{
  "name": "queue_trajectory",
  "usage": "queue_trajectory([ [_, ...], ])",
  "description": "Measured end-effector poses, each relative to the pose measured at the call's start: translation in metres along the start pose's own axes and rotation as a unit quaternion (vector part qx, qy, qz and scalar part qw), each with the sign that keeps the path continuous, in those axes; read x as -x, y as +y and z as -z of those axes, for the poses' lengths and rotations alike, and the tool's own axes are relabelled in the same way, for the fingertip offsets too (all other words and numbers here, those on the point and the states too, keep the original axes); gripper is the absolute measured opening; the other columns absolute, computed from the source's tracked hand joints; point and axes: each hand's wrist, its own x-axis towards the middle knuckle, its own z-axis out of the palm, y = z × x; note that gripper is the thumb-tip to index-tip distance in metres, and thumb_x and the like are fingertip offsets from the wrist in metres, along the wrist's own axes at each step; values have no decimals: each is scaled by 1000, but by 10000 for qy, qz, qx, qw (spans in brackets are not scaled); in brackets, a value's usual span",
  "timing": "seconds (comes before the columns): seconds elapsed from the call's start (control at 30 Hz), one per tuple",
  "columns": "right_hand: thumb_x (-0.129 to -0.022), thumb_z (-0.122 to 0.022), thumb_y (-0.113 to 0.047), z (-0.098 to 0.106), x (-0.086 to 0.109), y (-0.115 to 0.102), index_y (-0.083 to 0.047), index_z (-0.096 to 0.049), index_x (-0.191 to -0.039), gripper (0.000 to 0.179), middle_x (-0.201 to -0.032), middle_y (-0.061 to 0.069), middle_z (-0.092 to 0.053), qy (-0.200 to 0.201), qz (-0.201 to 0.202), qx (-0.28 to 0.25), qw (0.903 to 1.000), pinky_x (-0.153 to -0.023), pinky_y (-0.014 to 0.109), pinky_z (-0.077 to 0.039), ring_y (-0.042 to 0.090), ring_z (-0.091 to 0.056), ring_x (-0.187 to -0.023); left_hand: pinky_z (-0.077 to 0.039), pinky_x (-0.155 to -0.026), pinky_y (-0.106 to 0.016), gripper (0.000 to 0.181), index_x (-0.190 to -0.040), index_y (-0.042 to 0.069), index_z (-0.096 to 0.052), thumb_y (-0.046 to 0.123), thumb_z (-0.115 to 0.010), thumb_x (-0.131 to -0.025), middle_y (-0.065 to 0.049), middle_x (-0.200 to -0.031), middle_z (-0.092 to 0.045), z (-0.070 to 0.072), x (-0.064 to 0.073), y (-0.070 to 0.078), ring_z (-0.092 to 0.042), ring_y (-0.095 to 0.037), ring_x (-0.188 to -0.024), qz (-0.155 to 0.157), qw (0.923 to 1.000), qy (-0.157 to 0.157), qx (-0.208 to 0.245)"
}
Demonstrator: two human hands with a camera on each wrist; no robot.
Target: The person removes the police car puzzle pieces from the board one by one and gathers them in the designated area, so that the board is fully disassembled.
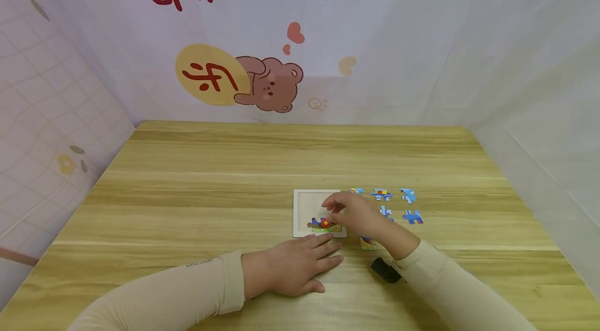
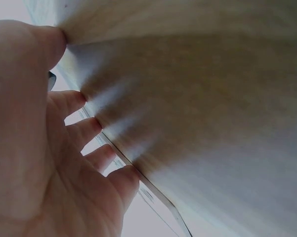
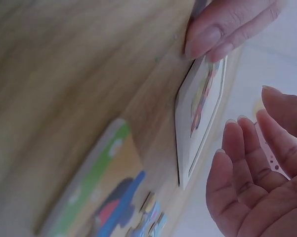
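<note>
A shallow white-rimmed puzzle tray (image 1: 296, 216) lies on the table. Joined jigsaw pieces (image 1: 321, 227), with a red round shape on them, sit along its near side. My left hand (image 1: 300, 267) lies palm down with spread fingers, its fingertips at the tray's near edge; the left wrist view shows those fingertips (image 2: 91, 129) beside the tray edge (image 2: 174, 210). Over the tray's right part hovers my right hand (image 1: 358, 213), partly covering the pieces. In the right wrist view, the right hand (image 3: 257, 187) has loosely bent fingers with nothing between them.
Several loose blue jigsaw pieces (image 1: 412, 217) are spread right of the tray. A green-edged piece (image 1: 367, 244) lies below the right hand, nearer me. By the right cuff is a black object (image 1: 385, 270). A printed white cloth (image 1: 398, 18) hangs behind the wooden table (image 1: 187, 174).
</note>
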Motion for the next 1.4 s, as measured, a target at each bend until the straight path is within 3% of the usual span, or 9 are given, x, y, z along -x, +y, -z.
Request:
queue_trajectory([
  [0.23,-87,-69,-4,-8,-9,-1,-3,-69,-104,18,-92,1,-67,-327,-76,-77,9994,-76,31,-51,15,-62,-87,-28,-113,-32,61,-148,16,-39,52,-42,-99,-6,-155,-32,-1,0,-1,-27,-24,-143,-69,10000,43,2],
  [0.47,-85,-71,-4,-17,-14,-2,-7,-70,-101,17,-87,-3,-66,-381,-1,411,9984,-75,30,-50,12,-61,-83,-27,-113,-31,61,-149,17,-39,52,-41,-99,-5,-155,-32,0,0,0,-26,-24,-144,-15,10000,-60,-20],
  [0.8,-83,-70,-2,-19,-15,-8,-8,-72,-98,16,-84,-4,-62,-473,-31,682,9965,-72,27,-47,9,-55,-78,-30,-112,-30,61,-148,16,-40,52,-41,-99,-5,-154,-34,0,-1,0,-26,-24,-143,-73,9999,39,-95],
  [1.4,-85,-67,1,-18,-15,-8,-5,-71,-94,11,-88,0,-63,-564,48,263,9981,-73,29,-47,11,-54,-78,-29,-112,-30,61,-147,17,-42,53,-42,-98,-5,-153,-36,-1,-1,0,-29,-23,-142,-50,9997,140,-185],
])
